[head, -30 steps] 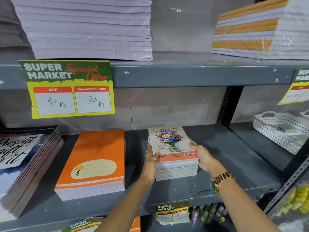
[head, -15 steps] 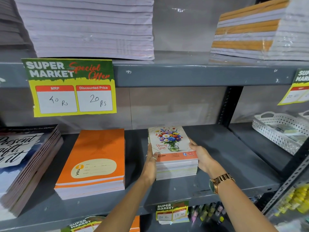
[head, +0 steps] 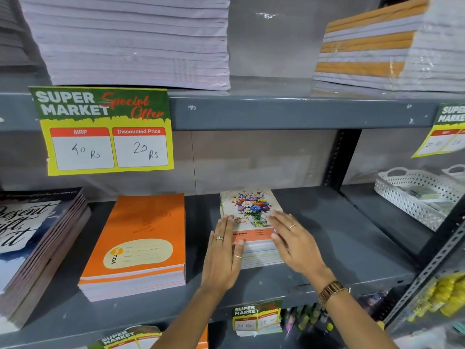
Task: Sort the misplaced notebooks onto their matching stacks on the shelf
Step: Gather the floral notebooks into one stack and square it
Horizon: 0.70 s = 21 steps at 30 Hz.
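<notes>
**Floral stack squared on the shelf**

We saw the grey shelf (head: 327,235) carry the flower-cover notebooks (head: 247,210) at centre frame, well apart from the orange stack (head: 141,238). Left hand (head: 222,258) and right hand (head: 294,243) lay flat and open, gripping nothing, seemingly to even its edges.

Grey metal shelving (head: 289,113), scuffed along the front edge of the upper shelf. Behind it, a pale wall (head: 251,159) with a faint sheen (plastic film, perhaps). Black slotted upright (head: 337,159) at the back, right of centre; perforated angle post (head: 442,253) at the right edge. Yellow-and-green price sign (head: 105,132) hanging from the left of the upper shelf's front edge, another sign (head: 450,132) at its right end. Even, bright light, soft shadows beneath the shelves.
</notes>
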Tool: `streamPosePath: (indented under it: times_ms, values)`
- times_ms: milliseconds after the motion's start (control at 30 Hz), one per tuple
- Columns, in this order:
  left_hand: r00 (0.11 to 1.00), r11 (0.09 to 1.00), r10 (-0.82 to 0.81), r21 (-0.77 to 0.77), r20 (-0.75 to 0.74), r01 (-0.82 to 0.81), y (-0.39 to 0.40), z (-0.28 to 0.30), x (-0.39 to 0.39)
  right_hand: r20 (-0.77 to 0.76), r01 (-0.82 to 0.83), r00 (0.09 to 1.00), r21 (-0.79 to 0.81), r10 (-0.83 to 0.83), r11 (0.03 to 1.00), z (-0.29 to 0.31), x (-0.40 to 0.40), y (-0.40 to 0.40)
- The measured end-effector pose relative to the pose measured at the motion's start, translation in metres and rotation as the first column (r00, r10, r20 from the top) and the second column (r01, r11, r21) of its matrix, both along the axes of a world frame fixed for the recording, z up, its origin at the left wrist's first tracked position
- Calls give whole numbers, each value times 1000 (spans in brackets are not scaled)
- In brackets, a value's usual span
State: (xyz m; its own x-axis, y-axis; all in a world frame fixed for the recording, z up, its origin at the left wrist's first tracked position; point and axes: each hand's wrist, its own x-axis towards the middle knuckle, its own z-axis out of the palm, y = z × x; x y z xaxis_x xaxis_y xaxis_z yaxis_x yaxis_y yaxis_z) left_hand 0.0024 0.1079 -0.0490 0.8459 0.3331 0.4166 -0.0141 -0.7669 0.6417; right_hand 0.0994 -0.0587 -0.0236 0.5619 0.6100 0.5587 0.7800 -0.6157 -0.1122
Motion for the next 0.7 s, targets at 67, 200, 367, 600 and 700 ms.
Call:
streamPosePath:
  times_ms: [67, 200, 367, 600, 700]
  values:
    - [1000, 991, 4, 136, -12, -2, 3, 0, 1, -10, 0, 1000, -93, 0, 996, -6, 0, -2]
    - [998, 975, -43, 215, -38, 50, 0, 8, -2, -38, 34, 998, -154, -41, 987, -10, 2, -4]
    - [996, 974, -37, 221, -79, 54, -2, 11, -3, -39, 44, 998, -162, -51, 986, -7, 2, -4]
    - [968, 878, 54, 473, -247, 71, 3, 17, -3, -18, 71, 997, -135, -75, 988, -9, -1, -2]
    - [957, 853, 53, 512, -286, 106, 6, 19, -3, -50, 80, 995, -149, -88, 986, -9, -1, -3]
